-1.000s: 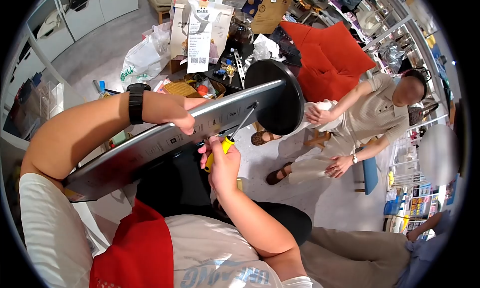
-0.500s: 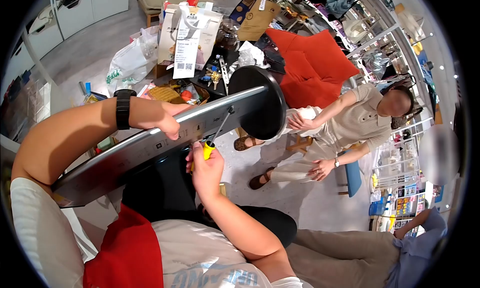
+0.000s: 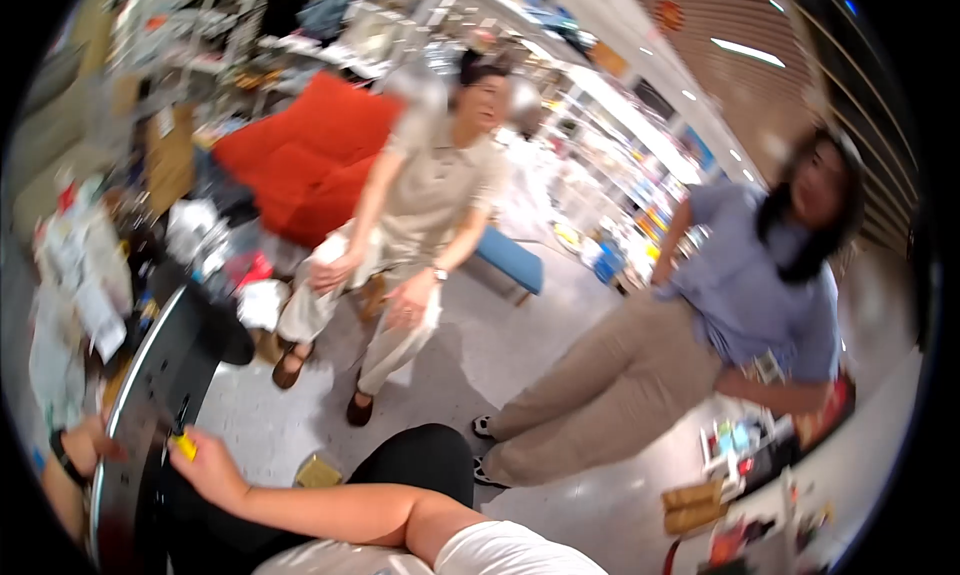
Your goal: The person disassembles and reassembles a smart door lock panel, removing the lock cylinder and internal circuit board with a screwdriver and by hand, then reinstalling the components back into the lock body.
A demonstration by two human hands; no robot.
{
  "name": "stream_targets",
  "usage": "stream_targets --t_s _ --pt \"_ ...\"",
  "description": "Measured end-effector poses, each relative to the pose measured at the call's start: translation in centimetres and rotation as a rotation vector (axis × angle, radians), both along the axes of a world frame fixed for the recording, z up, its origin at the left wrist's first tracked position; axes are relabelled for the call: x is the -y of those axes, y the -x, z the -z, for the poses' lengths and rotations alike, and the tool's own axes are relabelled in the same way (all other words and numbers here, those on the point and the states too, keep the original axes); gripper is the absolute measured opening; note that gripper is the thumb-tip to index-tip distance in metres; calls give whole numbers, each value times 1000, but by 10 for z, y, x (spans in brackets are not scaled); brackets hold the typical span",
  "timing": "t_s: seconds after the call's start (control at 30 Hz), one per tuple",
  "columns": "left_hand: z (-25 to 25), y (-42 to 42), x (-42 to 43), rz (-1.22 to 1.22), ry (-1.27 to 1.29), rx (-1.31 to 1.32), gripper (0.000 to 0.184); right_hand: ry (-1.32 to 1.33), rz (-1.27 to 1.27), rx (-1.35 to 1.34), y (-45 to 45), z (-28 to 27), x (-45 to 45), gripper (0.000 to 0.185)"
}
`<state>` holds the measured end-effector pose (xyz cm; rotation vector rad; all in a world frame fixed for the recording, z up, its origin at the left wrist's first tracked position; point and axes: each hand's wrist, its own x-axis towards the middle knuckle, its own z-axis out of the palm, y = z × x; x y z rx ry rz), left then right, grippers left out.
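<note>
While, in the head view, one right hand [image 3: 210,470] clamps its fingers round one yellow-handled screwdriver [image 3: 185,445] before one metal-edged panel [image 3: 142,440], one left hand [image 3: 92,438] touches the panel's edge, finger closure too blurred to tell; beyond are one orange-red cushion [image 3: 310,160], one seated person [image 3: 435,175] and one standing person [image 3: 745,275]

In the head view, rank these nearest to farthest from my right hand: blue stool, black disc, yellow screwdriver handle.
1. Yellow screwdriver handle: gripped in your right hand.
2. Black disc: at the far end of the panel.
3. Blue stool: farther out, picture-right of the seated person.
</note>
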<state>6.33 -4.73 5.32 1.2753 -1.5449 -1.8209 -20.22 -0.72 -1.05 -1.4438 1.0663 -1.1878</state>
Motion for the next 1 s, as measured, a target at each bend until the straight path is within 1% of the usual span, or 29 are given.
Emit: stream_targets --t_s 0.03,0.07,0.1,0.17,0.27,0.37,0.47,0.57,0.77,0.83,0.87,0.9,0.93,0.97,1.0 --pt "17 -6 9 -19 -47 -49 81 11 40 -23 -1 1 4 24" --pt "21 -8 15 -38 -42 -115 85 32 17 33 0 3 6 25" --pt "-9 12 6 -31 -66 -190 87 39 27 20 1 2 2 26" --pt "-28 25 -2 -23 -93 -271 90 41 31 -2 -2 5 4 26" --pt "-19 30 0 -25 -111 -306 89 50 34 -15 -4 8 8 25" --pt "-32 40 -8 -44 -114 -326 88 52 30 -26 1 3 6 24" --pt "-38 44 -9 -22 -116 -302 88 48 23 5 -1 9 4 23" --pt "-42 45 -10 -10 -114 -290 89 63 11 15 0 3 5 22" --pt "-48 46 -10 -4 -85 -306 91 92 52 -1 2 6 3 22" --pt "-32 43 -2 63 26 -288 92 112 62 -20 4 8 3 21" --pt "-32 27 -11 40 -11 -162 95 53 54 4 6 -5 -5 20" --pt "-34 9 -24 22 -55 -40 98 -1 35 -61 2 -30 -23 18" --pt "-40 -1 -30 64 -84 97 99 -79 -39 -54 -6 -31 -23 18" --pt "-39 -2 -31 74 11 126 97 -85 43 -122 0 -34 -31 16" --pt "-40 -1 -31 79 107 159 96 -86 -45 -59 1 -23 -20 15"
